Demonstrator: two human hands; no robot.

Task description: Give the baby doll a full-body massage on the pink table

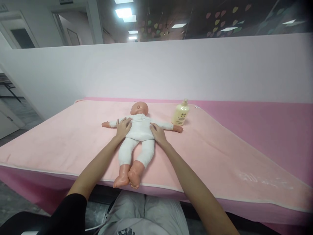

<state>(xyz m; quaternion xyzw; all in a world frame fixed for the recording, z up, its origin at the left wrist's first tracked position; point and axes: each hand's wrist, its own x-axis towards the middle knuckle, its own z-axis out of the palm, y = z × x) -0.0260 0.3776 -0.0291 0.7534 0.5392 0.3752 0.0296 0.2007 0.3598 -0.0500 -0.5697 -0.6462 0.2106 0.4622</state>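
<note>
A baby doll (139, 130) in white clothing lies on a pale pink sheet, its bald head away from me and its feet near the front edge. Its arms stretch out to both sides, and it appears to lie on its front with the head turned left. My left hand (123, 127) rests on the left side of its upper body, fingers spread. On the opposite side of the torso lies my right hand (158, 132), its fingers extended against the white cloth. Neither hand grasps anything that I can see.
A pale yellow pump bottle (180, 113) stands beyond the doll's outstretched right-side arm. The pale pink sheet (207, 163) covers much of a darker pink table (256, 130). A white wall (171, 68) with a dark glass panel (195, 19) above it runs behind.
</note>
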